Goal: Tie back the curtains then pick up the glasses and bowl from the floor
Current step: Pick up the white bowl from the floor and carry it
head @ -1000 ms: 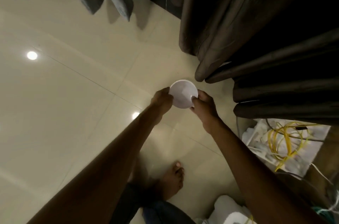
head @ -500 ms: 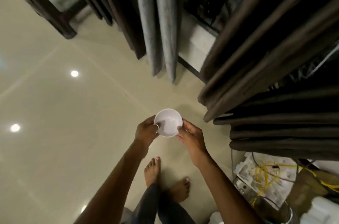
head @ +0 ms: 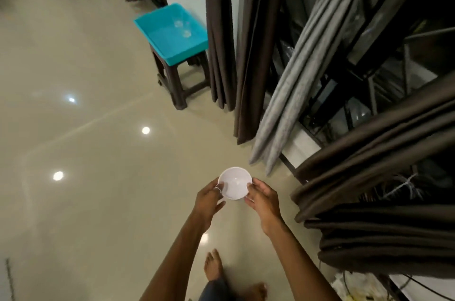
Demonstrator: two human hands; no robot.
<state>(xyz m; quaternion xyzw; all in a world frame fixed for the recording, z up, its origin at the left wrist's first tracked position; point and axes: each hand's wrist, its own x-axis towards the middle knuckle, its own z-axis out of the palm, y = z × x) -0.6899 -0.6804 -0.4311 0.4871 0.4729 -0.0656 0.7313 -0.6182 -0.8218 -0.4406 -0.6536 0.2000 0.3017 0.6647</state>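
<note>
1. The white bowl (head: 235, 182) is held in the air above the tiled floor (head: 98, 153), low in the middle of the view, open side up
2. The left hand (head: 209, 198) pinches the bowl's left rim, thumb on the inside and fingers curled under the outside
3. The right hand (head: 263, 199) grips the right rim the same way, fingers curled round the wall
4. Two bare feet (head: 214, 266) stand on the floor below the arms
5. Further off, a turquoise tray (head: 170, 44) sits on a dark stool (head: 177, 81) beside the wall; two clear glasses (head: 186, 33) lie in it, near the tray's edge closest to the wall
6. A brown curtain (head: 248, 54) hangs just right of the stool, a grey curtain (head: 302, 79) slants beside it, and another brown curtain (head: 381, 153) is bunched in heavy folds at the right edge of the floor
</note>
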